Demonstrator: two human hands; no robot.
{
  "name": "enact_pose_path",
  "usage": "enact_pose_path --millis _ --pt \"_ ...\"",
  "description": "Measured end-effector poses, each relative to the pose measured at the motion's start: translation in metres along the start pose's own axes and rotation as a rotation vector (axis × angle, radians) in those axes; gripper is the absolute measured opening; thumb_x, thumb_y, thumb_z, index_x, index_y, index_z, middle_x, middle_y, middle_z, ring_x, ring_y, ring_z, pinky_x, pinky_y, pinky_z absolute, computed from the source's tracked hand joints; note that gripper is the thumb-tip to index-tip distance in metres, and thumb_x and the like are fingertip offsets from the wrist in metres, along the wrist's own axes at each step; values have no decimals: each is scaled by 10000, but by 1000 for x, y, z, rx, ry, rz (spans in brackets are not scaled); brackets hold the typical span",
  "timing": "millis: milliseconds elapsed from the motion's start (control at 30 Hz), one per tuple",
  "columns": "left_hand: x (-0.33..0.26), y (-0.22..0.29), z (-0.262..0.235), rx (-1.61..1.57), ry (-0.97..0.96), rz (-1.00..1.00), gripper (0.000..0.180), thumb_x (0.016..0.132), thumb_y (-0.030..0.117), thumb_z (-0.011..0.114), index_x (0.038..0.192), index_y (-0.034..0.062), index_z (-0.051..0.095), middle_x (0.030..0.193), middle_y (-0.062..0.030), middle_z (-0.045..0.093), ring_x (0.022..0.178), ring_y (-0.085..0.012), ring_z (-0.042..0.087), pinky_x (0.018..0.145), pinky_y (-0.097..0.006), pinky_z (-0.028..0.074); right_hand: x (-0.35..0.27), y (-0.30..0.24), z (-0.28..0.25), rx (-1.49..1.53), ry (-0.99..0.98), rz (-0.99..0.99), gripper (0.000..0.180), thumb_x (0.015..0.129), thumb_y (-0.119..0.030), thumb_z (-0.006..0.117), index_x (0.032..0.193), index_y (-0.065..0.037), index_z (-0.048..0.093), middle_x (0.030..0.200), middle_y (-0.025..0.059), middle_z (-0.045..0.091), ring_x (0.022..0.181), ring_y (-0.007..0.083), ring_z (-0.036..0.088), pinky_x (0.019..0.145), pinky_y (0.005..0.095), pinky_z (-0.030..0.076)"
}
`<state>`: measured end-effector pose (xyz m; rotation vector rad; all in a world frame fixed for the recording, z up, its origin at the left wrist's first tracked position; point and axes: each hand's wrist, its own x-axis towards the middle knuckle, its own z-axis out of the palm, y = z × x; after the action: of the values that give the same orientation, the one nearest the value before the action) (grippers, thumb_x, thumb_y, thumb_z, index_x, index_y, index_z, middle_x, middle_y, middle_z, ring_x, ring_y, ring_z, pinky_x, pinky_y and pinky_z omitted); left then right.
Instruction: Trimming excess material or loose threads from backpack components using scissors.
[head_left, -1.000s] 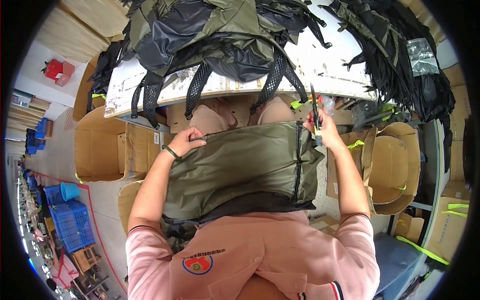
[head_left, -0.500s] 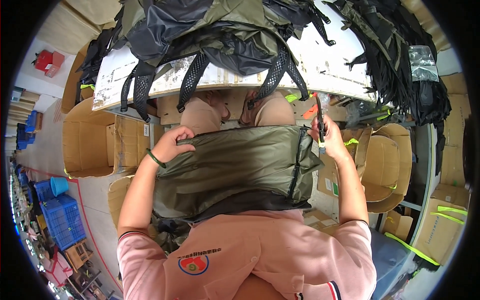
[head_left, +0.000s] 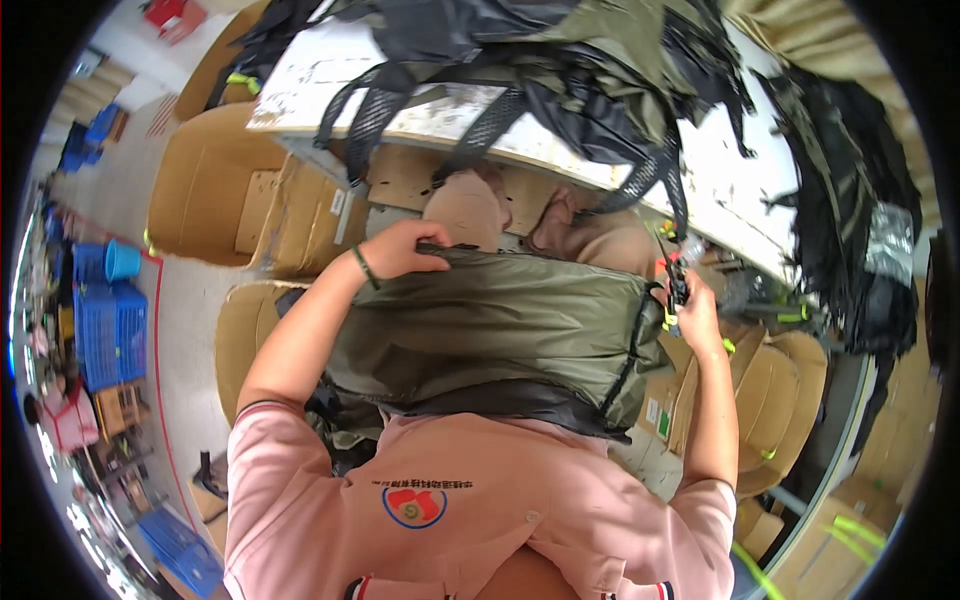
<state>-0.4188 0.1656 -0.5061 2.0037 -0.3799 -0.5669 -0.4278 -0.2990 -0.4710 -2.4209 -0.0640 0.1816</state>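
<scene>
An olive-green fabric piece [head_left: 500, 320] with a black lower part, probably a bag, lies across my lap and up against my shirt. Its upper left edge is pinched by my left hand [head_left: 405, 248], thumb on top and fingers curled. To the right, my right hand [head_left: 697, 312] is closed around black scissors [head_left: 679, 284], their thin blades pointing up and away beside the bag's right end. A dark seam or zip [head_left: 632, 345] runs down that end. Whether the right fingers also touch the fabric cannot be made out.
Ahead stands a white worktable [head_left: 430, 115], piled with black and olive bags [head_left: 590, 70] whose straps [head_left: 490, 130] hang over its edge. Open cardboard boxes flank me at left [head_left: 205, 190] and right [head_left: 780, 390]. Blue crates [head_left: 110, 330] stand farther left.
The view has turned, so the table and boxes appear shifted and tilted. The scissors have tipped in my right hand. My left hand still grips the fabric's upper edge.
</scene>
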Motion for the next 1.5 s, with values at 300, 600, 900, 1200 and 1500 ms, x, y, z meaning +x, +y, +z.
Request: enact_pose_path --millis 300,600,900,1200,1500 --pt "-15 3 8 -187 -3 16 255 781 94 738 993 25 614 888 -9 638 820 -88 550 773 -257 461 52 -94 27 -404 -296 -622 494 629 -385 837 848 -31 571 764 122 611 716 333 601 659 418 472" --pt "-25 -1 10 -112 52 156 268 787 116 719 1016 27 611 940 -30 641 873 -111 582 819 -273 471 74 -142 69 -534 -635 -560 540 671 -522 760 938 -74 621 871 133 664 868 337 617 816 424 460" --pt "-24 -8 11 -188 27 156 270 800 128 720 1025 24 613 993 -49 622 929 -145 570 863 -292 449 79 -144 84 -486 -632 -567 550 647 -556 764 937 -104 646 796 129 669 805 350 628 784 429 470" --pt "-25 -11 13 -185 54 175 271 796 117 723 1023 18 612 983 -51 628 921 -145 578 856 -292 456 73 -155 81 -490 -645 -454 510 639 -514 791 895 -96 647 771 116 665 779 346 620 757 427 471" --pt "-26 -6 12 -164 39 124 304 789 119 726 1056 20 620 1011 -58 642 948 -149 587 870 -293 460 70 -151 93 -502 -572 -577 523 649 -527 781 925 -103 647 784 96 664 778 309 590 789 404 442"
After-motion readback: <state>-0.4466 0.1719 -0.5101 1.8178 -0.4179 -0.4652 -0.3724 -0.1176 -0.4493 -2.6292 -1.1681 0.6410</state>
